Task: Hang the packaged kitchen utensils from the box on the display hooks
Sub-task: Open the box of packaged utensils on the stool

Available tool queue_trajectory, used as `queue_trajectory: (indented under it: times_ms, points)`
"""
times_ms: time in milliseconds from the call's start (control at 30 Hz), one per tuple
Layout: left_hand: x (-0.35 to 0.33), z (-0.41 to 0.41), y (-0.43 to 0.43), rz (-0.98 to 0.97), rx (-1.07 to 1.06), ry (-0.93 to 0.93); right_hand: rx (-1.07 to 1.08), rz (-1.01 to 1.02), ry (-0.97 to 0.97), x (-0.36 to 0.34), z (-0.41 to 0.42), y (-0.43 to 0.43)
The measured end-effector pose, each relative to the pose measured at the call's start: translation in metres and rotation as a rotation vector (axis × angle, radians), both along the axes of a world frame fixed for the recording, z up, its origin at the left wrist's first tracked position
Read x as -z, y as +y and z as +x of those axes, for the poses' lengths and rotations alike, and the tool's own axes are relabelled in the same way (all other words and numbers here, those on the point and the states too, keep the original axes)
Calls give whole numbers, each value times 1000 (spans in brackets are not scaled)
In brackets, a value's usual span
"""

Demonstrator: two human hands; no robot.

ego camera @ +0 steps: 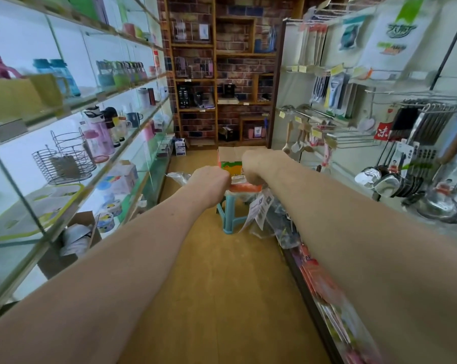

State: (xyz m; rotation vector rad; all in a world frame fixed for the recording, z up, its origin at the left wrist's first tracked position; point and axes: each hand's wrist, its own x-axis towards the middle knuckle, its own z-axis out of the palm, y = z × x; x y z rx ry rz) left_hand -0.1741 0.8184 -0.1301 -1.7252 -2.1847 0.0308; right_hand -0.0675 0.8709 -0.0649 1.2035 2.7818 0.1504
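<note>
Shop aisle, head view, edges blurred. Left side: long glass shelving with drink bottles and wire baskets; an open carton stands on the wooden floor at its foot. Right side: white display panel with wire display hooks, already carrying packaged peelers, wooden spatulas and steel ladles; red packets line its low ledge. Far end: brick wall with wooden shelf unit. Both bare forearms reach straight down the aisle. The cardboard box, flaps open, sits on a teal plastic stool mid-aisle, near the panel's foot and partly hidden behind the hands. Clear packaged kitchen utensils with white labels hang off the stool's right edge, below the right hand. Left hand and right hand are at the box's near side, backs toward the camera, fingers curled under and hidden. Whether either hand is clenched empty or gripping a package cannot be told.
</note>
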Motion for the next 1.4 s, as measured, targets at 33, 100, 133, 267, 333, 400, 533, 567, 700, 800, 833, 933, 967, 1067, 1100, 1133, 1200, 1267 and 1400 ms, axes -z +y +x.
queue_trajectory:
  times_ms: [33, 100, 133, 267, 333, 400, 533, 567, 700, 800, 833, 933, 967, 1067, 1100, 1133, 1200, 1267, 1400]
  points:
    - [-1, -3, 14, 4, -2, -1, 4, -5, 10, -1, -4, 14]
    - [-3, -9, 45, 14, -4, -7, 5, -9, 26, -4, -11, 44]
    - [-4, -11, 60, 14, -6, -12, 5, -7, 24, -6, -13, 58]
    - [-8, -18, 117, 11, -22, -33, 0, -5, -30, -14, -18, 116]
    - [-8, -21, 144, 10, -35, -40, -8, 3, -76, -17, -18, 143]
    - [-5, -24, 167, 11, -41, -57, -19, 5, -122, -20, -18, 166]
    - [4, -34, 199, -15, -69, -87, -34, -37, -159, -23, -15, 206]
    - [8, -39, 205, -21, -87, -100, -36, -60, -171, -24, -14, 214]
    - [18, -59, 220, -42, -156, -155, -50, -67, -243, -26, -12, 237]
    - [22, -72, 234, -28, -205, -216, -48, -43, -290, -18, -19, 256]
    - [23, -76, 238, -18, -221, -245, -35, -51, -291, -14, -24, 263]
    - [27, -90, 255, 14, -234, -339, 19, -82, -219, -1, -43, 281]
    - [28, -94, 262, 21, -239, -370, 32, -86, -188, 2, -50, 286]
    - [30, -108, 282, 49, -260, -430, 45, -94, -132, 11, -69, 307]
    - [30, -113, 288, 59, -269, -446, 40, -91, -114, 13, -76, 314]
    - [32, -120, 295, 66, -279, -462, 35, -82, -109, 16, -83, 320]
    - [34, -135, 308, 89, -296, -501, 33, -36, -161, 18, -98, 330]
    - [35, -151, 322, 99, -299, -524, 20, 6, -223, 20, -115, 342]
    - [31, -185, 350, 87, -290, -545, 11, 14, -238, 21, -153, 370]
